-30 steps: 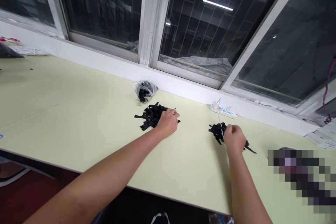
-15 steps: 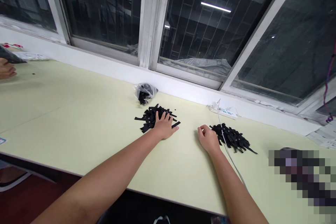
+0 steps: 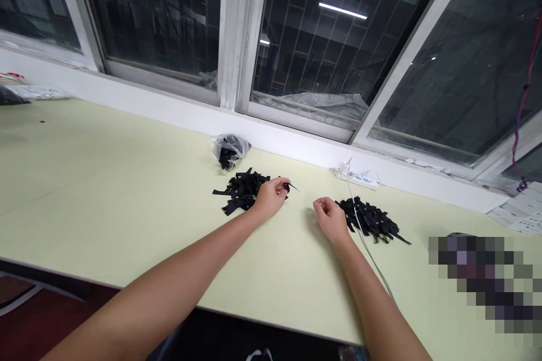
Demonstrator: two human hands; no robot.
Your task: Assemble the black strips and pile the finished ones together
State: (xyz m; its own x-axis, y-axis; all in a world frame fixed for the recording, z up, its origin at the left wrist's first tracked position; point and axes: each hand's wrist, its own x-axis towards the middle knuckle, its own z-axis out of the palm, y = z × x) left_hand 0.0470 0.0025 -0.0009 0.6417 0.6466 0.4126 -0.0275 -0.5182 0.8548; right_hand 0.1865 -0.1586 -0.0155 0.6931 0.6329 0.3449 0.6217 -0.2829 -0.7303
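My left hand [image 3: 271, 198] is closed on a short black strip [image 3: 288, 186], whose thin end sticks out to the right of the fingers. It is at the right side of a loose pile of black strips [image 3: 241, 189], which it partly covers. My right hand [image 3: 329, 217] is curled with thumb and fingertips together, above the table; anything in that pinch is too small to make out. Just right of it lies a second pile of black strips [image 3: 375, 221], with a white cable [image 3: 359, 228] running across it.
A clear plastic bag [image 3: 231, 151] with black pieces stands behind the left pile. Against the wall sits a white power strip [image 3: 359, 179]. A pixelated dark object [image 3: 478, 276] is on the right of the pale table [image 3: 127, 197]. Windows [image 3: 313, 39] line the back.
My left hand has gone from lying spread on the left pile to gripping a black strip. My right hand stays pinched beside its pile. Another person's hand at far left has left view.
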